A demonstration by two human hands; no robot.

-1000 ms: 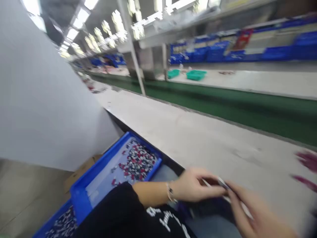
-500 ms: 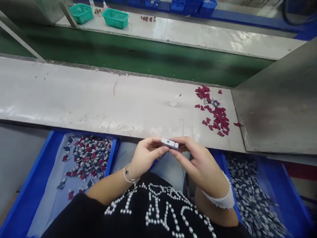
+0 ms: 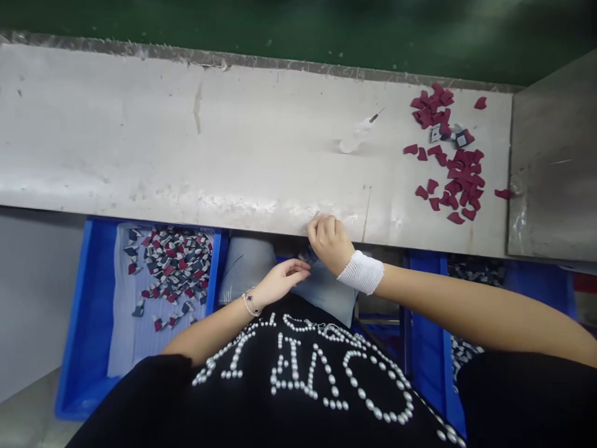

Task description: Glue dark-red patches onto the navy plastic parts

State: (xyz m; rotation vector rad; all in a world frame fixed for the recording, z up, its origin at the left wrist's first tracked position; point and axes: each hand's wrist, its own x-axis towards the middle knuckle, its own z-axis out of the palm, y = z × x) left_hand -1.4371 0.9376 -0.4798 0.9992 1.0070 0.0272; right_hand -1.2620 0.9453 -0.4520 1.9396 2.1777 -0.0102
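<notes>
Clock positions are read from the hands. Remotely I count two hands, left hand (image 3: 280, 283) and right hand (image 3: 330, 241); two blue plastic trays; and two small dark-and-white square-faced pieces (image 3: 435, 134). The small curved maroon pieces (image 3: 461, 174) overlap too closely for me to total. My left hand enters from 8 o'clock, beaded bracelet (image 3: 250, 303) at the wrist, fingers bent toward the thumb; my right, above a white fabric wristband (image 3: 361, 272), is curled at the pale worktable's (image 3: 265, 162) near edge. Whether either pinches anything I cannot tell. A small dark bluish shape (image 3: 308, 254) shows between them, too indistinct to identify. At 2 o'clock the maroon pieces lie around the square-faced pair; at 1 o'clock lies one whitish translucent object (image 3: 351, 143) with a slim dark tip (image 3: 374, 117). The left blue tray (image 3: 77, 348), at 9 o'clock, holds mixed maroon, dark and white pieces (image 3: 177, 261) on a white sheet (image 3: 122, 323); my right forearm (image 3: 433, 298) partly hides the right blue tray (image 3: 424, 348), at 4 o'clock. A grey metal panel (image 3: 555, 162) stands between 2 and 3 o'clock.
</notes>
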